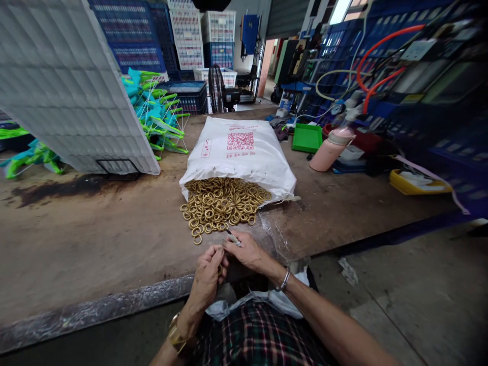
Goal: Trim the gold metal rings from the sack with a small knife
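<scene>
My left hand (208,269) is closed at the front edge of the table, with a brass-coloured ring (220,270) showing between its curled fingers. Close against it, my right hand (247,250) grips a small pale-handled tool (234,239) with a thin dark tip; its exact kind is too small to make out. The fingertips of both hands meet, and what lies between them is hidden. Just beyond them, a heap of brass-coloured rings (223,203) spills from the open mouth of a white woven sack (267,152) with red print, lying on its side.
The wooden table (114,244) has a plastic-wrapped front edge. A light lamp-like panel (76,86) leans at left, near green and blue plastic pieces (160,117). On the right are a green tray (307,138), a pink bottle (331,150) and a yellow tray (415,184).
</scene>
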`<state>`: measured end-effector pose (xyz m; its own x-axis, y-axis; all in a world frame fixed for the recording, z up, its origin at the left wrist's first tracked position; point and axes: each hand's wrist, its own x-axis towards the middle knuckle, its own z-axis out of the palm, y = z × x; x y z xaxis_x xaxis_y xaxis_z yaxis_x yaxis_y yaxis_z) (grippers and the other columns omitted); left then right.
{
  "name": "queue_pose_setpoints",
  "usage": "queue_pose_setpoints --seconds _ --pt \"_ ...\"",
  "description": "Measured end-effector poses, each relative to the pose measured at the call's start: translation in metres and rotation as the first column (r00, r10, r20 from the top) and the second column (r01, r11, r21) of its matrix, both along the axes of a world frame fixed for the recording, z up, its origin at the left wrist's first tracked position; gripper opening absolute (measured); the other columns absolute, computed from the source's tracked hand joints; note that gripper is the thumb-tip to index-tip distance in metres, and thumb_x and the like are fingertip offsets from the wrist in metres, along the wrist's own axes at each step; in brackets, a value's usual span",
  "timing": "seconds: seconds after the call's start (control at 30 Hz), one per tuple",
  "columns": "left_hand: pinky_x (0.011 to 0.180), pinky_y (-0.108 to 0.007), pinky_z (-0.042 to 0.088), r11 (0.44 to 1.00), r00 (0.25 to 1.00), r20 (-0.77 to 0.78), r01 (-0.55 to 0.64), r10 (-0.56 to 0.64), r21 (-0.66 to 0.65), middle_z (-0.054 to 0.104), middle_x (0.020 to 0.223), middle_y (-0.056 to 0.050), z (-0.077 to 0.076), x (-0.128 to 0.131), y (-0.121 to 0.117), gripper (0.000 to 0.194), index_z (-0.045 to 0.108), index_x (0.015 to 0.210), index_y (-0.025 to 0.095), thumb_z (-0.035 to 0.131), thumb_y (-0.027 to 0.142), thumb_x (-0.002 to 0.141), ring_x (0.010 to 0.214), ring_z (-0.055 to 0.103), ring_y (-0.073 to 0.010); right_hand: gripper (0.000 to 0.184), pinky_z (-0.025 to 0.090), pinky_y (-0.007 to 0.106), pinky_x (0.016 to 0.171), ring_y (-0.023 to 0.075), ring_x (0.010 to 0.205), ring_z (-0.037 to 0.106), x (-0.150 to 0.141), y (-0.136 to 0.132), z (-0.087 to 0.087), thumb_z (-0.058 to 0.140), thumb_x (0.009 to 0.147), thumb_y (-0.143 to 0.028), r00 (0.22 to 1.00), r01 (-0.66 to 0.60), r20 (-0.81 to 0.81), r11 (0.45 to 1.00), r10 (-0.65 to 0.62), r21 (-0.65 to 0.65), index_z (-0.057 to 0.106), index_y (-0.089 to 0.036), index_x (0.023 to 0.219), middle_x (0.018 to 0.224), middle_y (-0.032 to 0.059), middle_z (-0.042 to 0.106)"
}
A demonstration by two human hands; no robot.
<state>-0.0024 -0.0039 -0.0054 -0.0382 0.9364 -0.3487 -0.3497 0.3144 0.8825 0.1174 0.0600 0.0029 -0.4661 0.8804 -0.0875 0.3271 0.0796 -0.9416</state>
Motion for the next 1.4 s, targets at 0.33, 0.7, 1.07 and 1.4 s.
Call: queue_pose_setpoints --seconds 0.33,0.7,1.07,1.4 --pt "0.033 -0.013 0.022 0.999 0.997 0.070 -0.020 0.022 -0.027 0.048 0.054 0.007 0.006 0.000 0.000 0.035 0.048 0.073 0.017 0.061 0.049 0.070 0.037 0.036 -0.0028 0.017 0.032 0.021 0.055 0.0098 0.056 0.044 0.001 -0.001 -0.002 0.038 0.080 -0.023 0.999 0.034 0.016 0.998 -0.034 0.046 0.048 -0.018 0.068 0.060 -0.0032 0.049" --pt "0.033 -0.014 0.023 0.997 0.997 0.017 -0.075 0.075 -0.002 0.047 0.055 0.007 0.006 0.000 0.000 0.037 0.047 0.070 0.018 0.061 0.052 0.069 0.037 0.036 -0.0029 0.018 0.026 0.025 0.057 0.0129 0.060 0.046 0.008 -0.017 -0.004 0.039 0.074 -0.012 0.867 -0.232 0.497 0.893 0.010 0.387 0.054 -0.020 0.080 0.068 0.0010 0.057" --pt "0.033 -0.014 0.023 0.998 0.997 -0.059 -0.051 0.053 0.027 0.046 0.051 0.007 -0.002 -0.002 -0.004 0.037 0.047 0.068 0.018 0.057 0.053 0.073 0.035 0.034 -0.0027 0.020 0.024 0.026 0.055 0.0137 0.060 0.051 0.008 -0.013 -0.012 0.040 0.077 -0.016 0.790 -0.313 0.613 0.869 0.014 0.383 0.054 -0.018 0.090 0.071 0.0032 0.062" --pt "0.032 -0.015 0.026 0.998 0.962 0.266 -0.061 0.063 -0.017 0.059 0.068 0.000 0.016 0.002 -0.006 0.035 0.045 0.066 0.017 0.062 0.047 0.070 0.038 0.039 -0.0030 0.015 0.030 0.024 0.060 0.0160 0.075 0.059 -0.009 0.017 -0.009 0.040 0.086 -0.021 0.711 -0.103 0.671 0.912 -0.212 0.397 0.049 -0.019 0.098 0.085 0.0062 0.065"
